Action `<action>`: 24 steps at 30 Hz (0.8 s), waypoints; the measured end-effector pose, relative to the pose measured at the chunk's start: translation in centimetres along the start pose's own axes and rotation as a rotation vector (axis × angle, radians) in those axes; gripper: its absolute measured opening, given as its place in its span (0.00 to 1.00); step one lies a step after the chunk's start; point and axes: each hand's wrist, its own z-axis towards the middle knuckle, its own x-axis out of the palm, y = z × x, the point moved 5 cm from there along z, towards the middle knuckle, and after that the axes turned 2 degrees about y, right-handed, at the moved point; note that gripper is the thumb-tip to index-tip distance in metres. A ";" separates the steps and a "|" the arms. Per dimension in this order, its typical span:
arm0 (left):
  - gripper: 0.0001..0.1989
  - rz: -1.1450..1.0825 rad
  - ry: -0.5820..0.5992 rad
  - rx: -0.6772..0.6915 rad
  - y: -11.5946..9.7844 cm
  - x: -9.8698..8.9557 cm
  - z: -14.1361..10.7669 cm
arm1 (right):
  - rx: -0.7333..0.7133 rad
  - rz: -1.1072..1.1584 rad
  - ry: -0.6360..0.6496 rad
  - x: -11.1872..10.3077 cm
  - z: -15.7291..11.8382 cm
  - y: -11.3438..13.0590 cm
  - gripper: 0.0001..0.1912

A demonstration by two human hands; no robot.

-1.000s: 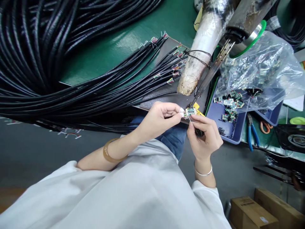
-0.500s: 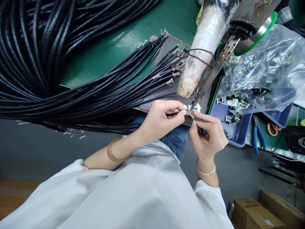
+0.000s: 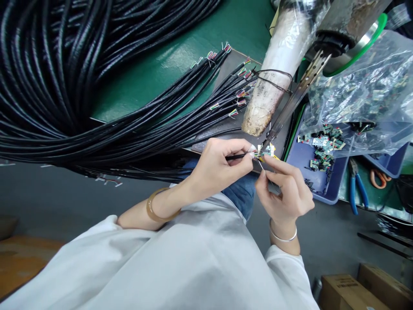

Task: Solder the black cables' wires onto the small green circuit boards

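My left hand [image 3: 219, 165] is closed in a pinch on the end of a black cable [image 3: 235, 156], whose thin coloured wires point right. These wires meet a small circuit board [image 3: 268, 150] at the edge of the dark work plate. The tip of a soldering iron [image 3: 297, 95] comes down from the upper right onto the place where the wires meet the board. In my right hand [image 3: 286, 189], thumb and fingers pinch a thin silvery solder wire [image 3: 261, 165], its upper end close to the iron tip. Fingertips partly hide the joint.
Many black cables [image 3: 155, 107] with stripped ends cover the left of the green table. A whitish wrapped tube [image 3: 274, 73] hangs beside the iron. Right are a blue tray [image 3: 334, 189] with small boards, a plastic bag [image 3: 364, 94] of boards, and blue-handled pliers [image 3: 357, 189].
The whole view has shifted slightly, so things appear a little further right and lower. Both hands keep their pinches; the iron tip remains at the board and wire ends.
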 end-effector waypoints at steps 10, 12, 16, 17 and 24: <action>0.09 -0.008 0.068 -0.021 0.4 0.7 -0.8 | 0.090 -0.037 -0.130 -1.3 -0.2 -0.4 0.13; 0.08 -0.015 0.047 -0.029 0.6 0.7 -0.8 | 0.098 -0.016 -0.068 -0.9 -0.1 -0.4 0.12; 0.06 -0.022 -0.022 -0.041 0.8 0.5 -0.3 | 0.088 0.064 0.026 0.1 -0.1 -0.5 0.11; 0.05 -0.024 -0.041 -0.041 0.7 0.5 -0.2 | 0.088 0.070 0.024 0.2 -0.1 -0.5 0.11; 0.04 -0.001 -0.095 0.022 -0.2 0.1 -0.1 | 0.098 0.052 -0.028 0.0 0.5 -0.1 0.11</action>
